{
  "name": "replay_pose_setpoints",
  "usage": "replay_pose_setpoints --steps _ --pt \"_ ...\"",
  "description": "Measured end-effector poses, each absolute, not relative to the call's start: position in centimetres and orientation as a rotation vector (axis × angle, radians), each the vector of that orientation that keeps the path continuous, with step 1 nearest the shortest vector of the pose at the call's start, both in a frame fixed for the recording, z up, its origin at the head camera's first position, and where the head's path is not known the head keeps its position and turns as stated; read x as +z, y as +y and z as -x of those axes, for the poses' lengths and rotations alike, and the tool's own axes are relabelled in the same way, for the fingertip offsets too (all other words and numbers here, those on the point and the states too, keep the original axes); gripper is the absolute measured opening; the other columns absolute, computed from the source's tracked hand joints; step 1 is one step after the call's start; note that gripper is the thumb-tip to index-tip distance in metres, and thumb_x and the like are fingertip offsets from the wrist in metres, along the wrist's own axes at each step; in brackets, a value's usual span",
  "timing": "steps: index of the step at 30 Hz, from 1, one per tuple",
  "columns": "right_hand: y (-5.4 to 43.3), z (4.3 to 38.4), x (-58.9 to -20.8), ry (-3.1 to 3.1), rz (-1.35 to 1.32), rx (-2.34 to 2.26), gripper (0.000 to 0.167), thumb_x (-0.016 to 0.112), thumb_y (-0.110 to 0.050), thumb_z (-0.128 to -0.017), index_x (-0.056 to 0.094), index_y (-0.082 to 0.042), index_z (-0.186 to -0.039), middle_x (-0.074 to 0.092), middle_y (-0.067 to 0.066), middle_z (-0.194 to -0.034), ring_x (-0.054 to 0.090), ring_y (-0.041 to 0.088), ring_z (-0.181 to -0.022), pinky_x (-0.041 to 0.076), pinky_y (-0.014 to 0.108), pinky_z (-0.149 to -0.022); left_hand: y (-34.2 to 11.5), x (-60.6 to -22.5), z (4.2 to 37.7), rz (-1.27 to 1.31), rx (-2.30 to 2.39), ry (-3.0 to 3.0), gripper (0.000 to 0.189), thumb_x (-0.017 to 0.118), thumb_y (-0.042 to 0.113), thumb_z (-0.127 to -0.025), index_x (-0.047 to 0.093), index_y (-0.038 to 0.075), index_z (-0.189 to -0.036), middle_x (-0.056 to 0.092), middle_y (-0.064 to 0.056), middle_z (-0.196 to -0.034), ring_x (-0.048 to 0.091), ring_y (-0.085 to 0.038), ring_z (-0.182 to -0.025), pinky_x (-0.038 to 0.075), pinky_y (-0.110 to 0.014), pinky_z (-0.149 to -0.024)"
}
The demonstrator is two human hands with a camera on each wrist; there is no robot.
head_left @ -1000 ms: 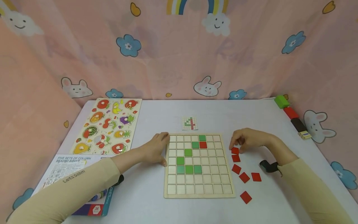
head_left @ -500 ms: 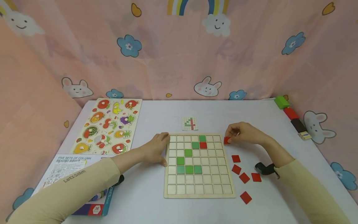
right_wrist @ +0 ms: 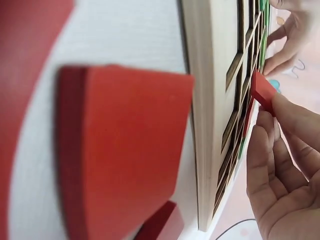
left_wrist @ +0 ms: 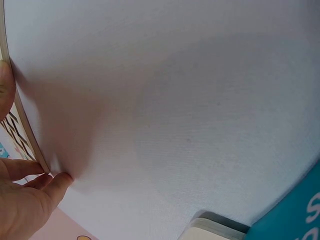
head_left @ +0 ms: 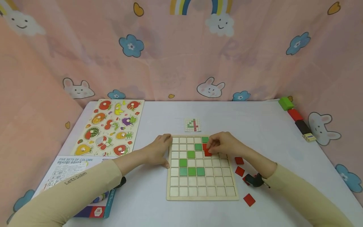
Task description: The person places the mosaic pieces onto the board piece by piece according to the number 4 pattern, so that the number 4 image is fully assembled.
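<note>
**Right Grip [head_left: 222, 145] Clamped on Held Red Tile [head_left: 208, 153] at Grid Board [head_left: 202, 199]**

The thumb and fingers of the right grip pinch the held red tile, which is tilted. It is located at the third row from the far edge, fifth column from the left; contact with the board cannot be determined.

The board has seven rows of seven compartments. Just beyond the held tile is a seated red tile [head_left: 204, 146], partly covered by the fingers; the next compartment beyond contains a green tile [head_left: 205, 139]. Six further green tiles [head_left: 192, 171] occupy compartments left of the right grip: three on a diagonal toward the person, three side by side in the fifth row.

Loose red tiles [head_left: 239, 171] lie on the surface [head_left: 144, 201], right of the right grip and closer to the person.

Left grip [head_left: 157, 151]: thumb and fingers apart, touching the board's left edge.

Beyond the right grip, leftward: a pattern card [head_left: 188, 129]. Well beyond, rightward: a row of blocks [head_left: 295, 114].
</note>
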State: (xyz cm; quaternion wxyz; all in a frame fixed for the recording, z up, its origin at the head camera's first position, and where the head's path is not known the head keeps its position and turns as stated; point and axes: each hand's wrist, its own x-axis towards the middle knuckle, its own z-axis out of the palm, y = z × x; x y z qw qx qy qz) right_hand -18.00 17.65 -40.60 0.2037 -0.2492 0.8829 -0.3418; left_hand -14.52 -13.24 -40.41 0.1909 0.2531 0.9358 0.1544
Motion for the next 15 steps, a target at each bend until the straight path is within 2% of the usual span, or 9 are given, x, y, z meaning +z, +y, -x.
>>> replay_pose_setpoints --steps 7,15 --pt "17.09 17.6 -40.91 2.546 0.801 -0.845 0.006 0.079 -0.014 -0.082 0.076 -0.019 -0.083 0.069 -0.008 -0.077 0.056 0.008 -0.07 0.049 0.02 -0.062 -13.31 -40.3 14.42 -0.714 0.439 2.63 0.111 0.088 0.035 -0.068 0.027 -0.006 -0.151 0.022 -0.029 -0.159 0.026 -0.045 -0.147 0.032 -0.052 -0.122" --pt "17.95 17.56 -40.31 2.541 0.809 -0.837 0.009 0.077 -0.015 -0.084 0.076 -0.018 -0.093 0.067 -0.006 -0.084 0.056 0.01 -0.075 0.05 0.02 -0.064 -13.33 -40.46 14.52 -0.711 0.434 2.624 0.11 0.088 0.035 -0.069 0.027 -0.004 -0.152 0.021 -0.028 -0.16 0.025 -0.044 -0.148 0.031 -0.051 -0.122"
